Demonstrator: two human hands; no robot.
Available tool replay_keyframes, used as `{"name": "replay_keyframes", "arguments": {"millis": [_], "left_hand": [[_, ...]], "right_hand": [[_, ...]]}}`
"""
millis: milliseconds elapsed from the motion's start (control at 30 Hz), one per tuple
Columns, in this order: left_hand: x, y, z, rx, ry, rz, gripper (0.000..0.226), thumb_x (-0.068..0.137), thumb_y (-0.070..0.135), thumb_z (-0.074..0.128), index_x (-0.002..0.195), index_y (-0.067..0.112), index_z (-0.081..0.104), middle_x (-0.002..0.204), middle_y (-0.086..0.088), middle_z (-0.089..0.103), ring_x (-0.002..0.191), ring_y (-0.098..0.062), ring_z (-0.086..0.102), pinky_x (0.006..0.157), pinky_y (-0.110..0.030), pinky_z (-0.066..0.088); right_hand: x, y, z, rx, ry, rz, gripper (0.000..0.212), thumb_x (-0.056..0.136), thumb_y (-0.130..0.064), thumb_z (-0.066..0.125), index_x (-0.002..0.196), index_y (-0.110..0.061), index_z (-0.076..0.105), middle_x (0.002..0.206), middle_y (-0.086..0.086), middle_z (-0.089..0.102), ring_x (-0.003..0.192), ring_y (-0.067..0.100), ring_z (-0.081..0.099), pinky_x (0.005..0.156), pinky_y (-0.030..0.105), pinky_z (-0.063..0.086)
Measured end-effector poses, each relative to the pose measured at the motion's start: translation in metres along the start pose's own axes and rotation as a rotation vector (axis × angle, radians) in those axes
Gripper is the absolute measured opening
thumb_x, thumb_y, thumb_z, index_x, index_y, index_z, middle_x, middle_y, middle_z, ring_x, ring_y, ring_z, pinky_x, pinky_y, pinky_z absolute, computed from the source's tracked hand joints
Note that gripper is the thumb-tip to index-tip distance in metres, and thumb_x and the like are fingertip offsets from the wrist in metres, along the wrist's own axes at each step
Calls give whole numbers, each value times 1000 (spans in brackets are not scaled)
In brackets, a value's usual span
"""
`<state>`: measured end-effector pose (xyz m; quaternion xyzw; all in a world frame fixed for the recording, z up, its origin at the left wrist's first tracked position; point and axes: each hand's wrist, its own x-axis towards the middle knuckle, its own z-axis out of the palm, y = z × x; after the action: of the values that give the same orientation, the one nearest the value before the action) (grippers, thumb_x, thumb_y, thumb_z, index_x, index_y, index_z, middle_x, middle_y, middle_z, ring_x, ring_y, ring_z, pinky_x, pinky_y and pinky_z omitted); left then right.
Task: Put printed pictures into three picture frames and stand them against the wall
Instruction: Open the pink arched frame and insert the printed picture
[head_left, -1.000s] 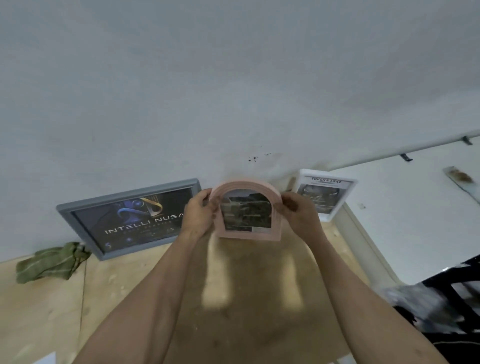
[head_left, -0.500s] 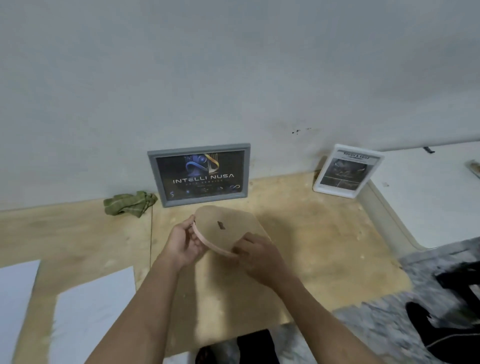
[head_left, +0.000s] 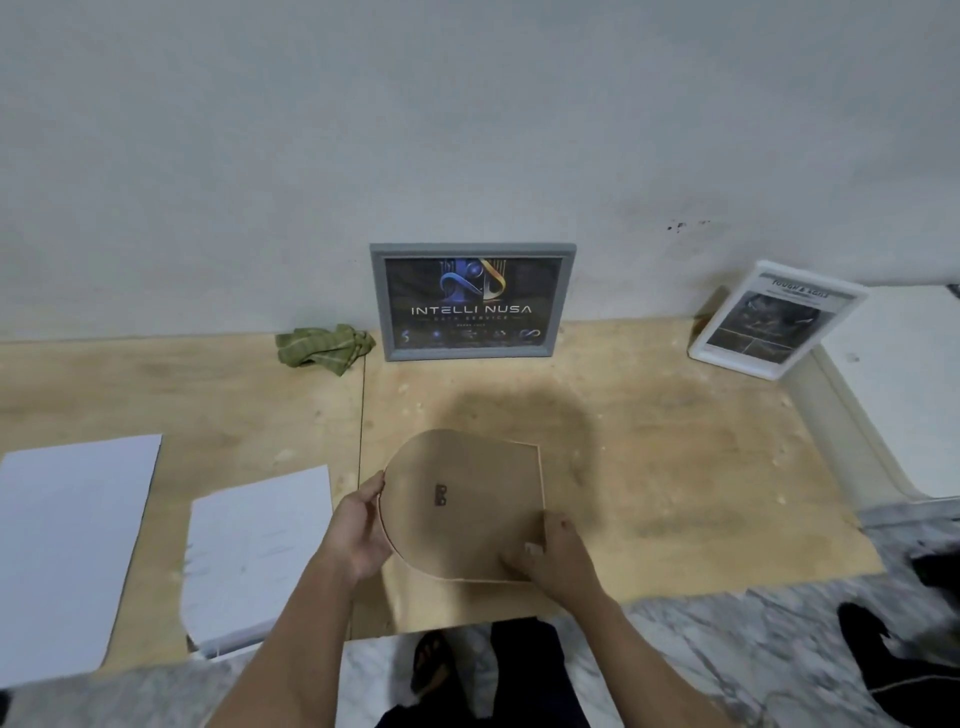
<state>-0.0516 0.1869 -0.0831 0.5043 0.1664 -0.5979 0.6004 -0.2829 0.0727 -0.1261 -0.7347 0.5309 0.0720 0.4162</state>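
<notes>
Both hands grip the arched frame (head_left: 462, 501) back-up: left hand (head_left: 358, 525) curled on its edge, right hand (head_left: 558, 558) pinching its corner.

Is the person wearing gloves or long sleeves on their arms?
No gloves and no sleeves in view. The left hand and right hand are bare, and both forearms are uncovered as far as the picture shows. No watch, ring or bracelet can be seen. One fingernail on the right hand catches the light.

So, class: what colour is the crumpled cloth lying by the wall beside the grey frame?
Olive green with thin pale stripes; the cloth shows best in the head view.
</notes>
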Motion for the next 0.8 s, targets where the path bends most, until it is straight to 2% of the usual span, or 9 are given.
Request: {"name": "replay_keyframes", "arguments": {"millis": [100, 167, 233, 367, 500, 567, 633, 700, 800], "left_hand": [[3, 3, -1, 137, 105, 140, 22, 105, 19, 42, 111, 19, 64, 72, -1, 69, 54, -16, 61, 50, -27, 48], [4, 5, 1, 272, 227, 265, 17, 101, 11, 48, 108, 16, 63, 65, -1, 59, 44, -13, 48, 41, -19, 40], [7, 7, 1, 405, 288, 364, 19, 98, 7, 50, 104, 10, 68, 66, -6, 58, 42, -12, 45, 41, -17, 38], [10, 9, 3, 516, 321, 387, 31, 86, -1, 47, 92, 6, 77, 73, -7, 71, 54, -16, 57, 55, -26, 47], [10, 4, 5, 464, 354, 368, 23, 88, 18, 57, 71, 6, 67, 55, 3, 57, 52, -15, 49, 56, -29, 40], [15, 0, -3, 522, 359, 392, 22, 92, 24, 64, 77, 11, 74, 72, 1, 72, 71, -19, 65, 72, -35, 52], [19, -4, -11, 584, 359, 414, 16, 94, 26, 65, 87, 17, 77, 91, -1, 76, 89, -22, 67, 88, -40, 53], [22, -5, -18, 571, 372, 421, 18, 95, 27, 63, 86, 18, 75, 93, -2, 74, 88, -23, 63, 86, -39, 50], [29, 0, -29, 476, 393, 359, 16, 98, 24, 58, 88, 18, 70, 96, -6, 69, 89, -24, 59, 82, -37, 46]], "right_hand": [[1, -2, 1, -8, -8, 19, 79, 74, -50, 76, 133, -8, 43, 128, 10, 45, 116, 26, 49, 92, 29, 41], [0, -2, 3, 3, 6, 27, 78, 74, -50, 75, 132, -10, 43, 128, 10, 45, 115, 26, 50, 93, 30, 42], [0, -2, 5, 3, 22, 30, 79, 74, -52, 74, 132, -10, 42, 127, 9, 45, 114, 26, 51, 94, 31, 44], [-2, -2, 8, 14, 25, 37, 84, 75, -54, 73, 137, -9, 38, 126, 9, 43, 114, 26, 51, 95, 33, 45], [-1, -2, 8, -4, 33, 25, 83, 77, -52, 72, 139, -9, 36, 126, 9, 43, 116, 27, 50, 95, 32, 44], [-2, -2, 8, -2, 36, 18, 85, 78, -51, 72, 142, -10, 33, 127, 9, 41, 116, 26, 50, 95, 30, 43], [-4, -1, 10, 30, 33, 4, 92, 77, -49, 72, 148, -13, 25, 128, 6, 38, 117, 25, 48, 92, 28, 43], [-7, 1, 12, 50, 23, -34, 97, 77, -49, 71, 152, -20, 17, 122, 2, 34, 112, 22, 48, 86, 25, 40], [-9, 2, 14, -28, 3, -63, 93, 78, -47, 70, 151, -20, 19, 113, -2, 28, 110, 24, 48, 81, 24, 38]]}}
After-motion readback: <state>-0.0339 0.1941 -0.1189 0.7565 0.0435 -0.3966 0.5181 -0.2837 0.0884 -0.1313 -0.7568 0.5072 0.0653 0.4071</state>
